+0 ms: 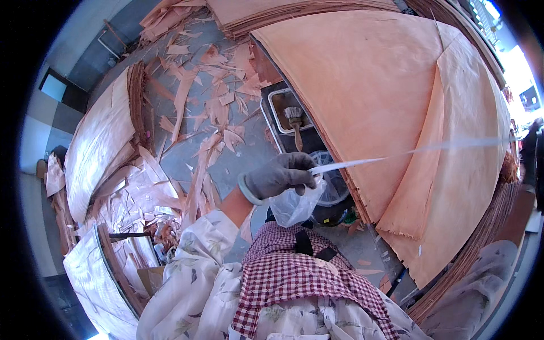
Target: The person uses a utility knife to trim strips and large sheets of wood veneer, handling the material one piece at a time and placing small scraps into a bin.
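Note:
My left hand [283, 177], in a grey glove, pinches a narrow white strip [351, 162]. A clear plastic bag [292, 207] hangs just below those fingers. The strip stretches right across the large veneer stack [351, 90] toward my right hand [530, 136], a dark, blurred shape at the right rim whose fingers I cannot make out. Beyond my left hand, a wooden-handled brush [294, 127] lies in a white tray [273, 105] beside the stack. A folded flap of veneer [416, 198] lies on the stack's right side.
Torn veneer scraps [218, 107] litter the grey floor. A curved veneer pile [96, 147] stands on the left, with more sheets [93, 272] below it. Another stack [294, 8] is at the back. A round clear item [331, 190] sits low beside the main stack.

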`<move>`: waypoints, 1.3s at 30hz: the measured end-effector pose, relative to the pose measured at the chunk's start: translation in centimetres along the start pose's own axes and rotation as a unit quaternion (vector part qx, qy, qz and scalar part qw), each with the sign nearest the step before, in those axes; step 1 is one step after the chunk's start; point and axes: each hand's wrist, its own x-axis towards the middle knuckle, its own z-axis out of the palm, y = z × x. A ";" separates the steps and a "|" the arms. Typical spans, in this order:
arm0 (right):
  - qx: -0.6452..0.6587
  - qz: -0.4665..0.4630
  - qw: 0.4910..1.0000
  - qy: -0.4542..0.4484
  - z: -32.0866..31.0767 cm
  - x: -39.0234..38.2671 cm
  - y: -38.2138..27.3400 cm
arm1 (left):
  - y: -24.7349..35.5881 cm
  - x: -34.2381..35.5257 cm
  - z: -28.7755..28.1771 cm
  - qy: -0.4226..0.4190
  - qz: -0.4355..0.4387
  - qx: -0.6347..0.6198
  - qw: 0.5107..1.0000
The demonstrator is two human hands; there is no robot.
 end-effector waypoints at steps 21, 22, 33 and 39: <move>0.788 0.127 0.394 -0.455 -19.5 9.0 -58.0 | -1.8 8.3 -24.3 0.098 0.082 0.555 0.822; 0.804 0.152 0.378 -0.433 -19.9 9.4 -58.2 | -1.4 9.4 -25.4 0.112 0.069 0.581 0.803; 0.793 0.267 0.501 -0.221 -24.9 11.1 -56.3 | 1.4 17.4 -26.1 0.149 0.026 0.804 0.575; 0.803 0.210 0.457 -0.320 -22.8 11.3 -57.5 | 0.9 18.4 -26.6 0.108 -0.033 0.836 0.537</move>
